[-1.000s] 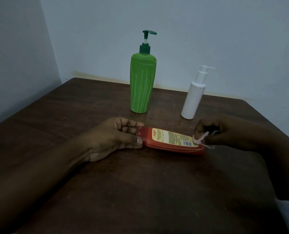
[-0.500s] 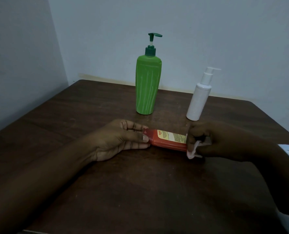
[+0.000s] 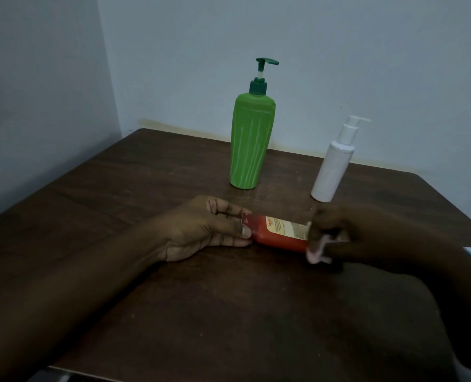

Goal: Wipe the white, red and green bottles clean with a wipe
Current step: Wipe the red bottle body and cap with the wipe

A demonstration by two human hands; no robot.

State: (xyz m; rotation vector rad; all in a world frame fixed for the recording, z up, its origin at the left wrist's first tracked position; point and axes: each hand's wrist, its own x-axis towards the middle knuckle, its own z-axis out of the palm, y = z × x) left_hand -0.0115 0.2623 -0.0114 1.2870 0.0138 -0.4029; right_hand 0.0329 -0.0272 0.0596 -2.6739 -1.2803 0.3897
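Between the two hands, a red bottle (image 3: 278,232) lay on its side on the table (image 3: 242,312). The left hand (image 3: 201,230) pinched one end between thumb and fingers. The right hand (image 3: 347,235), blurred, curled its fingers round a wipe (image 3: 318,249) pressed against the other end. Beyond the fingertips stood a green bottle (image 3: 252,142) and a white bottle (image 3: 332,172). Doing this well probably meant a firm pinch, long strokes away from the left fingers, then rolling the bottle.

Green with paler vertical streaks on the green bottle (image 3: 252,144), dark green on its pump (image 3: 259,86). Plain white on the white bottle (image 3: 332,169). Red on the red bottle (image 3: 278,242), cream with orange print on its label (image 3: 286,228). Pinkish white on the wipe (image 3: 318,250). Dark brown grain on the counter (image 3: 173,172), pale blue-grey on the wall (image 3: 339,64).
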